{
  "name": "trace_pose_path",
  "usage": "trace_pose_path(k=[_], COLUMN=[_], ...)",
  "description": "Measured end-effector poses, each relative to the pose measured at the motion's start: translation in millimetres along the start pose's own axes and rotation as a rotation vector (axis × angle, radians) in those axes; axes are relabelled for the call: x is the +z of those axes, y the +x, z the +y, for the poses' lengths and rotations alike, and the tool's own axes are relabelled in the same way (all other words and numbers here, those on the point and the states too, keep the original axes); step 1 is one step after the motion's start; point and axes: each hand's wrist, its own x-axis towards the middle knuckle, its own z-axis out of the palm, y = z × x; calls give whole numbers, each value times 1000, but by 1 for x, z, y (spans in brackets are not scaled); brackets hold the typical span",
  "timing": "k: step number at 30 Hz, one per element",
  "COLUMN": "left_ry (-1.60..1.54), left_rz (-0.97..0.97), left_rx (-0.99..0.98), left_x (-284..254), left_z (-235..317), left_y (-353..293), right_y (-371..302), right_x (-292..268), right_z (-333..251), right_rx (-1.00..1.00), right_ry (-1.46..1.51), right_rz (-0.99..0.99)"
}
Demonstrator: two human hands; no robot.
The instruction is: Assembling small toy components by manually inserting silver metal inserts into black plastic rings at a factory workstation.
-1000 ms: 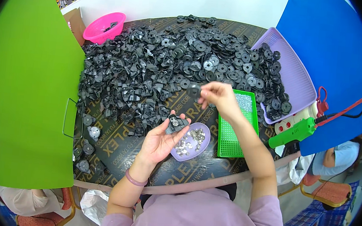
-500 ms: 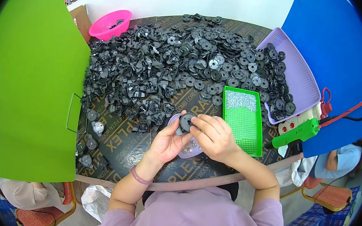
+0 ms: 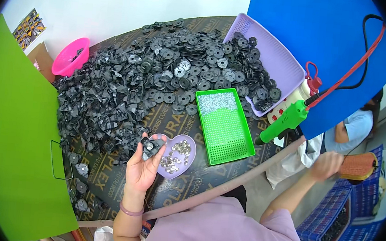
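Plastic bracket [image 3: 155,150], metal piece [image 3: 149,147] seated but uncovered, is gripped by the left hand [image 3: 142,173]; right hand [image 3: 327,166]: fingers too blurred to tell; many discs [image 3: 211,58] lie loose.

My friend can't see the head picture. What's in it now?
A person's left hand holds a small dark part near a lilac bowl of metal bits; the blurred right hand is beyond the table's edge. Dark pieces lie heaped behind.

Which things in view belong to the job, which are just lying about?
Likely job:
dark angular plastic part in left hand
heart-shaped tray of metal pieces
dark discs
green basket
green corded tool

Likely lying about:
cardboard box
white bag
orange chair
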Motion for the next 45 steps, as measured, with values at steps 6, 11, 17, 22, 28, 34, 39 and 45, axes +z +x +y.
trace_pose_path(k=[6, 11, 17, 22, 28, 34, 39, 45], left_ry=[-18, 10, 28, 44, 37, 22, 26, 97], left_rz=[-34, -9, -9, 0, 21, 10, 23, 10], left_rx=[-39, 14, 15, 40, 82, 70, 94, 91], left_x=[1, -3, -4, -5, 5, 7, 3, 1], left_z=[-3, 0, 3, 6, 9, 8, 13, 15], left_y=[4, 2, 7, 6, 3, 6, -1, 7], right_y=[-71, -67, -66, -63, -76, 8, 73, 90], right_x=[-172, -209, -240, -243, -206, 40, 128, 62], right_z=[-107, -53, -53, -59, -73, 64, 240, 386], right_rx=[-446, 352, 362, 359, -326, -740, 368, 499], right_ry=[-1424, -2261, -1960, -2175, -1477, -1842, -1493, -1908], right_rz=[1269, 744, 611, 640, 1467, 759, -531, -863])
